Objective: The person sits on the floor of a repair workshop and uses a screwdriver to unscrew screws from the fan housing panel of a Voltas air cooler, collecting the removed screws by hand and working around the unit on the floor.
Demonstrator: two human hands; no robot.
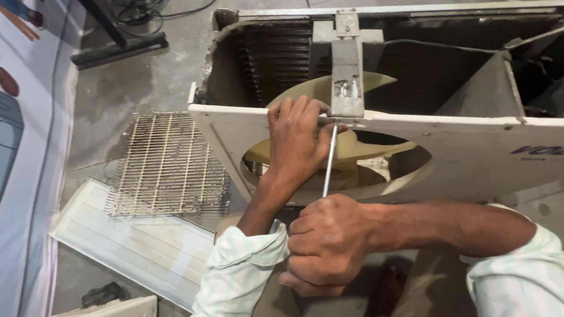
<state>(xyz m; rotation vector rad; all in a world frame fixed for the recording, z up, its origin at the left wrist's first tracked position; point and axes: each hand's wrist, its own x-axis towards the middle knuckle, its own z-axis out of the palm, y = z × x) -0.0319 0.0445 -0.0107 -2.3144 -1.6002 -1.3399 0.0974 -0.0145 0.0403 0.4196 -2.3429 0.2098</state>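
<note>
Both hands on one screwdriver (329, 161): right hand (325, 243) fisted round its handle, left hand (299, 138) pinching its tip at the metal bracket (346, 68).

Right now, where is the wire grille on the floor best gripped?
Probably by the wire grille's right edge, reaching down from above: it lies flat, partly over the white panel, and that edge is nearest the left hand.

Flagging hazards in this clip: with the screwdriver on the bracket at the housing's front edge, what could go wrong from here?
1. The screwdriver tip sits right beside the left hand fingers on the panel edge; a slip could jab them.
2. The bracket looks worn, so the tip may cam out of the screw.
3. The fan blade lies just below; a slipped tip could gouge it.
</note>
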